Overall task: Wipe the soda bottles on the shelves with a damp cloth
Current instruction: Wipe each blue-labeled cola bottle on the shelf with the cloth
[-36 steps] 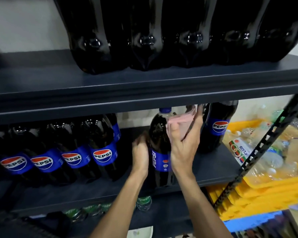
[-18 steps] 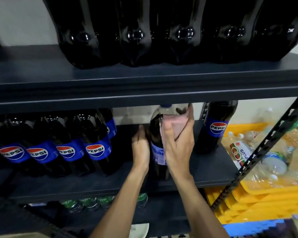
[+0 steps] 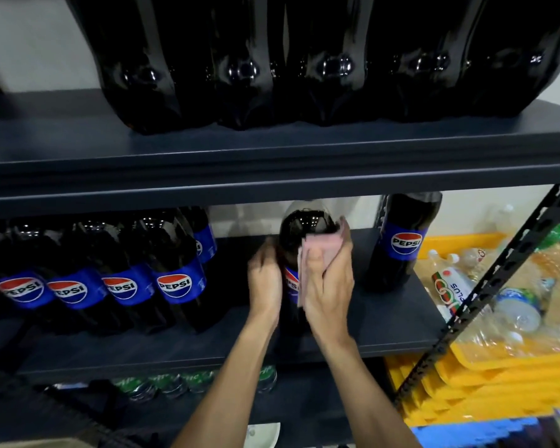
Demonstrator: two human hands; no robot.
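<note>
Now pink cloth (image 3: 320, 250) under right hand (image 3: 328, 286), against bottle (image 3: 304, 227).

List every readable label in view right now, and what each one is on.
"PEPSI": blue labels of the four bottles in the left row.
"PEPSI": lone bottle on the right.
"PLUS": upside-down, clear bottle in the yellow crates.
Held bottle: label mostly covered by the hands, unreadable.
Green bottles below: blurred.

Held bottle (image 3: 305, 232) between 4-bottle row (image 3: 97, 286), lone bottle (image 3: 401, 240).

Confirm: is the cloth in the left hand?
No, the right hand presses the cloth on the bottle; the left hand is bare.
</note>
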